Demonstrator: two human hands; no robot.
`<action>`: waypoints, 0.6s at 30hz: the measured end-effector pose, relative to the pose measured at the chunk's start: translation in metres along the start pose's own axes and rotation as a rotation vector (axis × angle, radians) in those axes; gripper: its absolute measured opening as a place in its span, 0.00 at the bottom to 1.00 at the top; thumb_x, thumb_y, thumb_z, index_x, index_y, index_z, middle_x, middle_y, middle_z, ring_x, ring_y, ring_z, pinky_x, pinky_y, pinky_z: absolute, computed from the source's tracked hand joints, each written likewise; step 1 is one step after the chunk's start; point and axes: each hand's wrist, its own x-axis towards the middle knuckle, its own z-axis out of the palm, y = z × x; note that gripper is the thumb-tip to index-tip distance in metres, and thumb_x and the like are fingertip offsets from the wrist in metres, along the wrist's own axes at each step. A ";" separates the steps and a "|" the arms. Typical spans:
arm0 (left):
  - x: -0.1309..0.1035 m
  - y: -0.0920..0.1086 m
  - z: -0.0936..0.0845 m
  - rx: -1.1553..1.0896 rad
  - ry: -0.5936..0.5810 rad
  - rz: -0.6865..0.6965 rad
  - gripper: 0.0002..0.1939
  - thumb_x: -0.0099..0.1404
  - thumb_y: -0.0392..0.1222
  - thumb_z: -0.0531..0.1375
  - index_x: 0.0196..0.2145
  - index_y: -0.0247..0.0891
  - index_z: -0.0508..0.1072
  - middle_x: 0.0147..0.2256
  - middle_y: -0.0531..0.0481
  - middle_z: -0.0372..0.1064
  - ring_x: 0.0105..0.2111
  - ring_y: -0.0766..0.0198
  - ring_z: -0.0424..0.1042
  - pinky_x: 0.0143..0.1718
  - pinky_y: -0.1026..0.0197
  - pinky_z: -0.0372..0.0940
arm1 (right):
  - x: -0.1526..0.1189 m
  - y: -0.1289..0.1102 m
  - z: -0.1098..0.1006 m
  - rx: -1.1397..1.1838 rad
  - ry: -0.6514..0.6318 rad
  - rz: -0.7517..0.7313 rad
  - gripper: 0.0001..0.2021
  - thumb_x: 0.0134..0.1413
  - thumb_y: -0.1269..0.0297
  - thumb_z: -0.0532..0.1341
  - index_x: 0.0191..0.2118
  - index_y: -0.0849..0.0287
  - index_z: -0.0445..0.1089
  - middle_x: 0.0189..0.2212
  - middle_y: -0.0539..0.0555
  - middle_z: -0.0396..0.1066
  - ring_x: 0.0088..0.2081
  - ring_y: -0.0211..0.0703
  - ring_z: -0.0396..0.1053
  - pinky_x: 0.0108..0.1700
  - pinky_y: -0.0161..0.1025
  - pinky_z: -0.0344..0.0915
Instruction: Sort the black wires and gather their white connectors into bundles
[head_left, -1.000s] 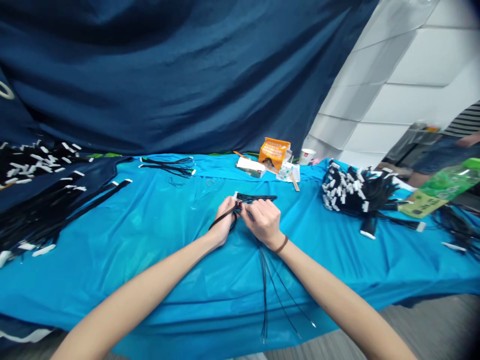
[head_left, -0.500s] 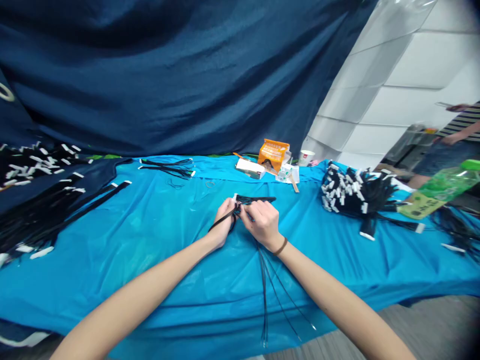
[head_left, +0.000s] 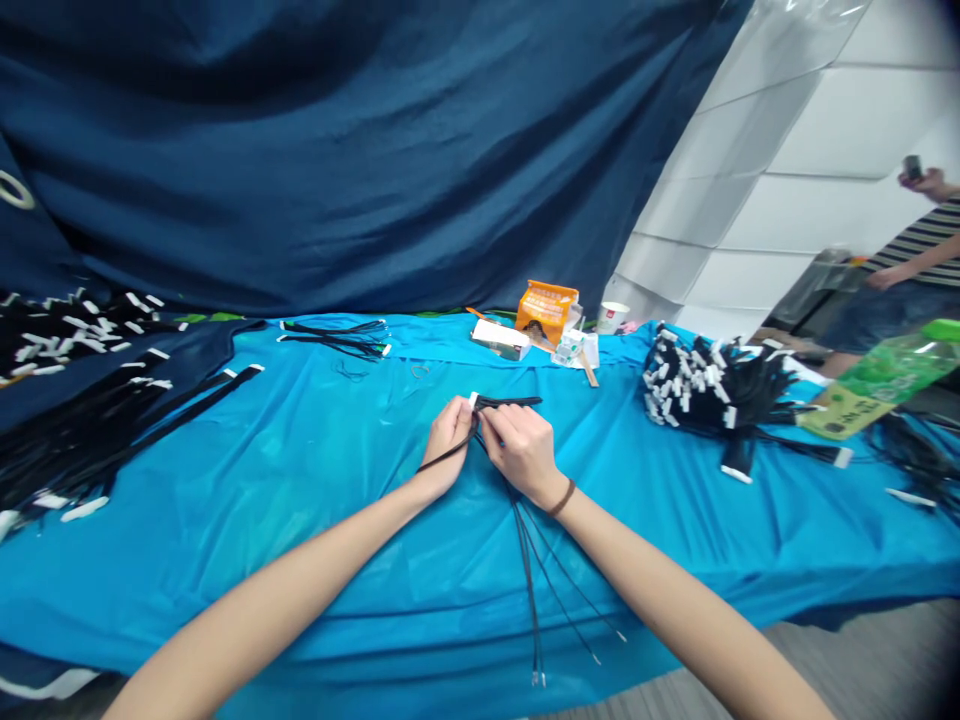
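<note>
Leftmost, black cables (head_left: 97, 430) lie heaped on the blue-covered bench (head_left: 322, 420). At the centre, the left hand (head_left: 448, 445) closes its fingers on the black cable bundle (head_left: 514, 402) by the white connector (head_left: 474, 400); one stretch points right, long axis left-to-right, while loose strands trail near. The right hand (head_left: 523, 447), curled, pinches the bundle. Beyond sit a white box (head_left: 499, 336), orange bag (head_left: 547, 311) and upright paper cup (head_left: 613, 317); at right, a capped green bottle (head_left: 881, 380) slants. Their contents are unclear.

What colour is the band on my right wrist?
Brown wristband, clearest in the head view.
</note>
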 end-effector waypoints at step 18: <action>0.010 -0.009 -0.001 -0.383 -0.108 -0.194 0.15 0.61 0.51 0.50 0.27 0.37 0.62 0.24 0.55 0.58 0.26 0.69 0.58 0.30 0.66 0.56 | 0.002 0.007 0.002 -0.011 -0.050 -0.033 0.11 0.60 0.67 0.50 0.33 0.61 0.68 0.23 0.52 0.63 0.28 0.39 0.58 0.30 0.36 0.52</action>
